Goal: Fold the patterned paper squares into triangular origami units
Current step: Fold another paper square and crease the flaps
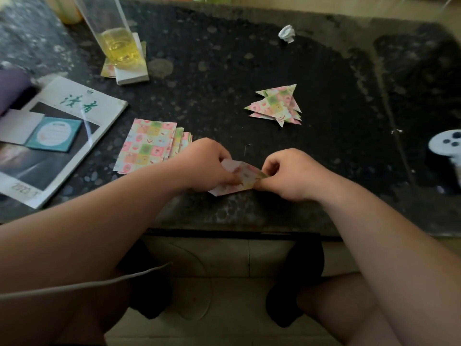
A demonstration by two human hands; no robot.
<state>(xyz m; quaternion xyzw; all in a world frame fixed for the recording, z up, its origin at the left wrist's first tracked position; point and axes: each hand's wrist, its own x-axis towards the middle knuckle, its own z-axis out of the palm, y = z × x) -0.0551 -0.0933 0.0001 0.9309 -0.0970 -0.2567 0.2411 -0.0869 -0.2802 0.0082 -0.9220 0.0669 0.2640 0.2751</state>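
Note:
A partly folded patterned paper (243, 179) lies on the dark table near its front edge. My left hand (208, 164) pinches its left side with curled fingers. Its right end is pinched by my right hand (287, 174). A fanned stack of flat patterned paper squares (147, 146) rests just left of my left hand. Farther back and to the right sits a pile of several finished triangular units (277, 106).
A magazine with small booklets on it (62, 136) lies at the left. Behind the stack, a tall glass of yellow liquid (119, 43) stands on a white pad. A crumpled white paper ball (287, 33) sits far back. A white object (446, 146) is at the right edge.

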